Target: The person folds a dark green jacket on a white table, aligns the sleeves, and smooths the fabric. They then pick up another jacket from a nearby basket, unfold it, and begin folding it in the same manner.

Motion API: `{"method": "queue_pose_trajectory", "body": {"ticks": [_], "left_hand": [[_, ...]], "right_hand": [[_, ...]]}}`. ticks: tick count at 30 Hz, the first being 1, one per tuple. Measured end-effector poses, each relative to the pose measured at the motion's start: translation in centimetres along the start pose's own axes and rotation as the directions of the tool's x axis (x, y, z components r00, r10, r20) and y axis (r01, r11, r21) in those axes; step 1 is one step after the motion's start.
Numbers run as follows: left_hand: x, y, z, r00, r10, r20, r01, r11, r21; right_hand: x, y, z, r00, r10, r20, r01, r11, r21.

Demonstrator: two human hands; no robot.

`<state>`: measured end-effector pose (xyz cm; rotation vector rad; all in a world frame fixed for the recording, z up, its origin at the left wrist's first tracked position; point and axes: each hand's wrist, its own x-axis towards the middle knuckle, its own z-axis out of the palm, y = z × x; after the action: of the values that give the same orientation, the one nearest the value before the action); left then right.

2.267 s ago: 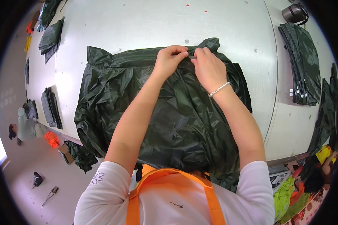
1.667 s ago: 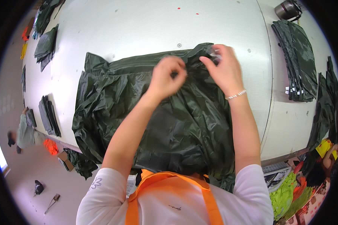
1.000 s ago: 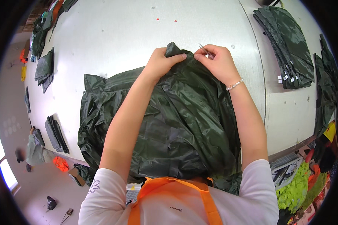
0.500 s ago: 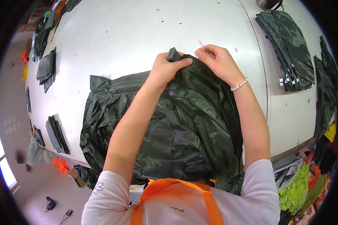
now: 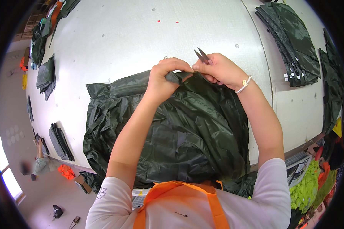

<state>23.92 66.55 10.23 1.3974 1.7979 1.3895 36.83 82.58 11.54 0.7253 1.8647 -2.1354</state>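
Observation:
A crumpled, shiny dark green garment (image 5: 160, 129) lies across the near part of the table, its long stitched band at the far edge. My left hand (image 5: 162, 78) is closed on the far edge of the cloth, with a folded flap of it between thumb and fingers. Close beside it, my right hand (image 5: 223, 71) holds thread snips (image 5: 202, 56) in its palm, blades apart and pointing up and away. The right thumb and forefinger pinch together near the garment's edge; whatever is between them is too small to make out.
On the white table (image 5: 130, 38), a stack of folded camouflage garments (image 5: 288, 42) lies at the far right. Folded dark pieces (image 5: 60, 141) sit along the left side. Bright yellow-green cloth (image 5: 305, 187) is heaped below the right edge. Another person (image 5: 40, 164) is at the far left.
The snips have turned up into clear view, blades spread. My right hand has come down and left to the cloth's edge, and my left hand has shifted slightly left with the fold.

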Motion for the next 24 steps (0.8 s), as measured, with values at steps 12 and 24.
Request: {"method": "queue_pose_trajectory", "body": {"ticks": [12, 24], "left_hand": [[-1.0, 0.8, 0.2, 0.983, 0.167, -0.081, -0.135, 0.942, 0.307], [-0.9, 0.5, -0.2, 0.967, 0.250, -0.058, -0.213, 0.907, 0.363]], "right_hand": [[-4.6, 0.0, -0.6, 0.969, -0.203, -0.138, 0.152, 0.938, -0.313], [-3.3, -1.6, 0.1, 0.976, -0.207, -0.062, 0.160, 0.885, -0.436]]}}
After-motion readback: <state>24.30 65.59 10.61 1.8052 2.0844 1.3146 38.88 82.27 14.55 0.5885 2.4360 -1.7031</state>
